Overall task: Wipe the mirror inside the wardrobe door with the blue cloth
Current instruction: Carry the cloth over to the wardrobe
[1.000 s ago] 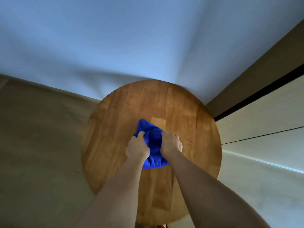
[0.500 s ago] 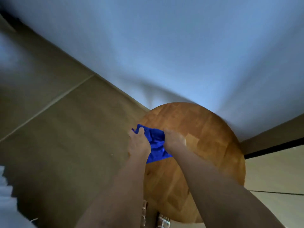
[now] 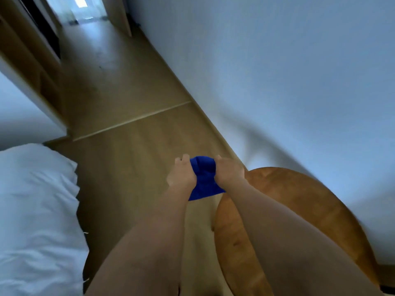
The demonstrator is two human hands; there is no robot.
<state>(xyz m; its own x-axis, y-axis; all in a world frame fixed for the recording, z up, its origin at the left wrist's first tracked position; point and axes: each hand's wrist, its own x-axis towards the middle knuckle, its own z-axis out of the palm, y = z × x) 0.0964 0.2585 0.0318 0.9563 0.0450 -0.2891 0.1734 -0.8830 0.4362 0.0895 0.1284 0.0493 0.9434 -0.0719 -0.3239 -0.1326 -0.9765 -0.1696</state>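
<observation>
The blue cloth (image 3: 204, 178) hangs bunched between both hands, held in the air over the floor just left of the round wooden table (image 3: 303, 210). My left hand (image 3: 181, 174) grips its left edge and my right hand (image 3: 229, 170) grips its right edge. A tall wooden wardrobe-like unit (image 3: 32, 60) stands at the far left. No mirror shows in this view.
A bed with white bedding (image 3: 36, 210) fills the lower left. A pale wall (image 3: 299, 71) runs along the right. The wooden floor (image 3: 119, 92) stretches away down a passage toward a bright doorway (image 3: 79, 7) at the top left.
Both hands lifted the blue cloth off the round table and carried it left. My view swung left, bringing the bed, floor and passage into sight.
</observation>
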